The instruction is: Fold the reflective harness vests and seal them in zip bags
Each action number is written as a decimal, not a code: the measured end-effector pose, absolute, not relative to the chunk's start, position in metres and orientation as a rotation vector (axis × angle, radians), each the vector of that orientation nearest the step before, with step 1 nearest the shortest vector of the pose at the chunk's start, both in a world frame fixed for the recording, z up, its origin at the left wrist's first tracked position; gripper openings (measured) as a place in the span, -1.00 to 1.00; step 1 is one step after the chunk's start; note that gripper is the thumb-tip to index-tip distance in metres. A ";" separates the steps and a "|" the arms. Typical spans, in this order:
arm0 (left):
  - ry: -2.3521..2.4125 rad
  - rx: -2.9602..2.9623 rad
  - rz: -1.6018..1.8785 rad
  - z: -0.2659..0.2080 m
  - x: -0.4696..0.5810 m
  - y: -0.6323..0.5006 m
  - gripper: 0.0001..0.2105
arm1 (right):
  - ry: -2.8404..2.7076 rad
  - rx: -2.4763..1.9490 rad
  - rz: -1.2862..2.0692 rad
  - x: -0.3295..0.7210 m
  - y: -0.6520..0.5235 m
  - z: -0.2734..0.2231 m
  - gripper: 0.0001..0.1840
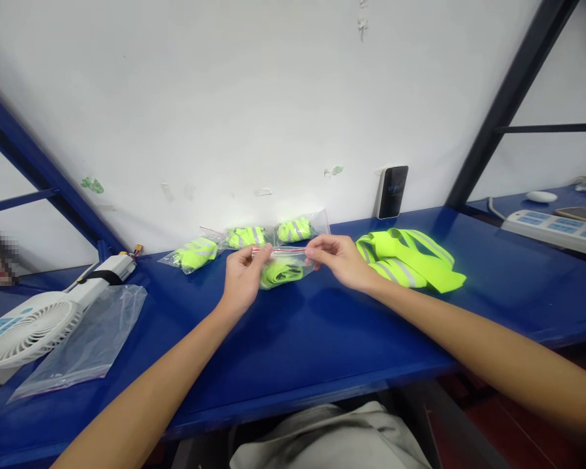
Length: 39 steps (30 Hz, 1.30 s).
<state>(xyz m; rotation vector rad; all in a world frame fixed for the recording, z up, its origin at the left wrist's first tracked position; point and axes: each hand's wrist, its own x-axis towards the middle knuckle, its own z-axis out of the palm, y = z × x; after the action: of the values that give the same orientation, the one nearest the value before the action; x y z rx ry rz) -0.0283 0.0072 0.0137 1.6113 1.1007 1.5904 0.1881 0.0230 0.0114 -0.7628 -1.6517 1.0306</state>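
Observation:
Between my hands is a clear zip-lock bag [297, 255] with a red seal line along its top edge. Inside it lies a rolled neon-yellow reflective strap [282, 272]. My left hand [244, 273] pinches the bag's left top corner between thumb and fingers. The right top corner is pinched by my right hand [336, 259]. Just right of that hand, a loose heap of neon-yellow strap [410, 260] with silver stripes rests on the blue table [273, 345]. Behind the bag, several filled bags lie by the wall, among them a left one [195, 254] and a right one [295, 229].
A phone [393, 192] leans upright against the wall. At left, a white handheld fan [34, 332] lies beside empty zip-lock bags [92, 339]. Power strips sit at far left and far right [557, 228]. Metal posts [508, 98] frame the table.

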 end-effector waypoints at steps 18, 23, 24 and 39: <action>0.792 1.815 1.106 0.009 -0.031 -0.002 -0.76 | -2.118 -0.770 0.461 0.190 0.014 0.006 -0.85; 0.881 1.733 1.164 0.008 -0.031 0.002 -0.75 | -2.162 -0.780 0.342 0.197 0.022 0.006 -0.79; 0.903 1.731 1.193 0.007 -0.031 0.003 -0.74 | -2.171 -0.779 0.314 0.197 0.022 0.007 -0.78; 1.073 2.015 1.236 0.002 -0.022 -0.004 -0.75 | -2.263 -0.759 0.185 0.190 0.014 0.003 -0.85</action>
<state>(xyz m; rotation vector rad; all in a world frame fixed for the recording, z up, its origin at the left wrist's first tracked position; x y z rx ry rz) -0.0219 -0.0037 0.0020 2.0147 1.0734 1.2356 0.1898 0.0143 0.0026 -0.7591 -2.2626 0.1852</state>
